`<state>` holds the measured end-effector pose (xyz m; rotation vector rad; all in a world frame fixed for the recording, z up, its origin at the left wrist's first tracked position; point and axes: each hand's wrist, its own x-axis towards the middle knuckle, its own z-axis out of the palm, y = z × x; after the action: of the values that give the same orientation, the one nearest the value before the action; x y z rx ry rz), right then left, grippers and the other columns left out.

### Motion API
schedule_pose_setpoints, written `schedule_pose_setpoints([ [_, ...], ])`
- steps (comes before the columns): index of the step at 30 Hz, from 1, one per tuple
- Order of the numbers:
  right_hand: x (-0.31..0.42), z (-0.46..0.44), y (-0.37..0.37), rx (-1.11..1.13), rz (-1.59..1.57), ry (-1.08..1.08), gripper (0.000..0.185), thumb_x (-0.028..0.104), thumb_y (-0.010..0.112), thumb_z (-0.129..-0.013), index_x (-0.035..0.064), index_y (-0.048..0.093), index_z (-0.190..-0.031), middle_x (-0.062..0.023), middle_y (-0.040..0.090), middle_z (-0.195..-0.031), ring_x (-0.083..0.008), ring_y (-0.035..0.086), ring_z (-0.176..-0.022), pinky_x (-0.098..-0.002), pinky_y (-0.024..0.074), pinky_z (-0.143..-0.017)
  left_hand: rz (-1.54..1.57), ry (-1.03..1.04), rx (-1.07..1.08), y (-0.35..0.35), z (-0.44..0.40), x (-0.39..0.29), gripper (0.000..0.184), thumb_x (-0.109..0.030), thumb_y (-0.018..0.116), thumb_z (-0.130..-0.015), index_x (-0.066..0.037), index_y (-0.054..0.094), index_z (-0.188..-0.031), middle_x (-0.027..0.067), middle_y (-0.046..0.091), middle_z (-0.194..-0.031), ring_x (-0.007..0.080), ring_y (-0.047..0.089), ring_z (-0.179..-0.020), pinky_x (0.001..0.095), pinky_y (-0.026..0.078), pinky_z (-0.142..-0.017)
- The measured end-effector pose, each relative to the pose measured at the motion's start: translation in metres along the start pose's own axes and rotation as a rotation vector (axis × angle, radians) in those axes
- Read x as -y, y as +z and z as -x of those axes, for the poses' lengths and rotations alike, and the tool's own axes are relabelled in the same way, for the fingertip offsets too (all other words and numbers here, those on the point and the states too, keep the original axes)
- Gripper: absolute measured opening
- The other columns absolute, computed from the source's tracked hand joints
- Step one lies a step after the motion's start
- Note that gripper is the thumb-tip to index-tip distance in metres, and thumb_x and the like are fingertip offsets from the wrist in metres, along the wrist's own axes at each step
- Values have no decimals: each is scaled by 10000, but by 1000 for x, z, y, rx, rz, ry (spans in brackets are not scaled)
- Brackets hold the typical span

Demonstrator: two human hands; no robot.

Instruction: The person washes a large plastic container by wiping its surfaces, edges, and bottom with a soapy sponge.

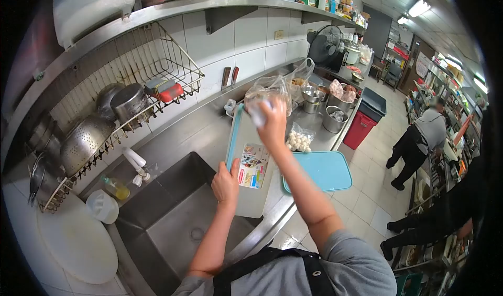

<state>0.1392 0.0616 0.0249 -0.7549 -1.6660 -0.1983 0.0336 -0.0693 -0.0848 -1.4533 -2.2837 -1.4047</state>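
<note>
A large clear plastic food container (257, 204) with a turquoise rim and a printed label is tilted on its side over the sink's right edge. My left hand (226, 185) is closed on its near rim, fingers bent over the edge. At the far end of the container is my right hand (273, 125), closed on a blurred white wad (258, 113) that looks like a cloth or paper. Whether the wad touches the container, I cannot tell. A turquoise lid (327, 173) lies on the counter to the right, beside a bag of small white balls (299, 139).
The steel sink (157, 233) with its white tap (135, 162) lies at left, under a wire rack (178, 68) of pots and a colander. Metal pots (335, 119), plastic bags and a fan (325, 42) stand farther back. A red bin (361, 128) and two people are to the right.
</note>
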Motion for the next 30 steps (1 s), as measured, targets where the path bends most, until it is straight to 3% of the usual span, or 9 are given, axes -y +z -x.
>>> schedule_pose_setpoints([
  [7,37,68,-13,325,68,-198,213,177,745,-694,117,716,-897,-130,583,-1036,-354,535,-963,-439,438,-765,7,67,19,7,2,7,516,-530,520,-947,-37,543,-796,224,624,-626,436,626,-593,524,473,-525],
  [10,17,22,-4,164,174,-43,202,190,737,-705,117,726,-893,-122,589,-1051,-351,540,-976,-437,441,-776,34,67,20,4,2,-3,498,-515,542,-940,-40,546,-791,220,622,-619,434,621,-579,520,472,-521],
  [13,-7,-23,5,310,38,192,198,156,728,-698,120,727,-892,-112,576,-1041,-346,534,-985,-440,433,-793,24,68,16,-1,7,-3,481,-502,562,-933,-46,550,-780,215,616,-608,429,617,-568,515,465,-509],
  [17,36,53,-13,372,165,-97,239,232,751,-735,102,733,-935,-138,579,-988,-336,551,-961,-442,461,-794,-44,66,-58,7,5,2,472,-496,585,-921,-54,550,-758,202,608,-587,416,614,-555,510,453,-493],
  [20,34,42,-15,306,178,-51,304,322,751,-762,87,727,-955,-143,576,-946,-324,557,-934,-421,464,-808,74,89,-29,6,7,8,476,-506,593,-912,-57,553,-759,193,603,-576,413,611,-551,509,447,-488],
  [23,6,-19,-21,435,14,58,343,366,740,-799,77,716,-983,-140,582,-975,-325,562,-970,-398,453,-859,75,77,-29,-4,9,5,482,-512,615,-894,-60,552,-738,188,596,-569,405,609,-541,499,444,-477],
  [26,-44,-47,-23,761,-462,150,394,429,717,-835,67,712,-991,-134,601,-1026,-329,570,-1022,-384,447,-909,103,161,-104,-10,1,22,521,-532,640,-869,-62,537,-669,178,581,-550,393,591,-514,475,426,-450],
  [29,-59,-45,-40,912,-502,323,420,440,694,-878,66,695,-1069,-104,645,-1119,-219,566,-1106,-348,411,-995,3,208,-74,-33,-19,27,569,-552,677,-829,-65,503,-592,159,564,-532,381,563,-482,457,401,-428],
  [30,-53,-43,-49,951,-531,402,371,391,724,-856,81,701,-1059,-100,637,-1072,-234,563,-1083,-351,415,-980,-17,267,-134,-36,-26,29,592,-567,704,-795,-72,480,-559,142,555,-520,373,539,-457,444,383,-410],
])
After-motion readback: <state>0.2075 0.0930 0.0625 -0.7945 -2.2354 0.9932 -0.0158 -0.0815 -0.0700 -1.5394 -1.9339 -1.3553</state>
